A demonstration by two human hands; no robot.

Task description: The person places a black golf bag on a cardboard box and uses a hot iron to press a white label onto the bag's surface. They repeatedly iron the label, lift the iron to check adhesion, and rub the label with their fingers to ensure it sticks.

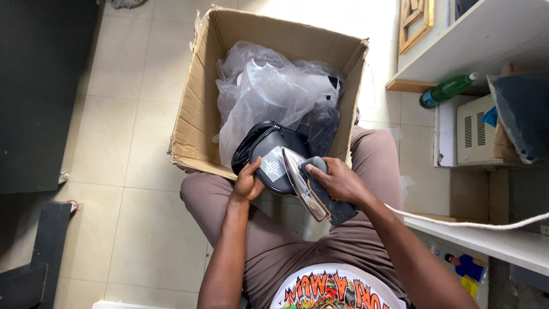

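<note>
We see a big open cardboard box (197,109) standing on the tiled floor just beyond the person's knees, filled with crumpled clear plastic wrapping (269,91). Against its near wall, over the lap, sits a black iron base (269,154) with a white label, which the left hand (247,182) clasps from below, fingers closed on its lower edge. Smallest, the grey flat iron (311,191) leans tilted against that base, its shiny soleplate facing left, with the right hand (337,180) wrapped tight round its body, and a white cord (474,224) runs off to the right.
</note>
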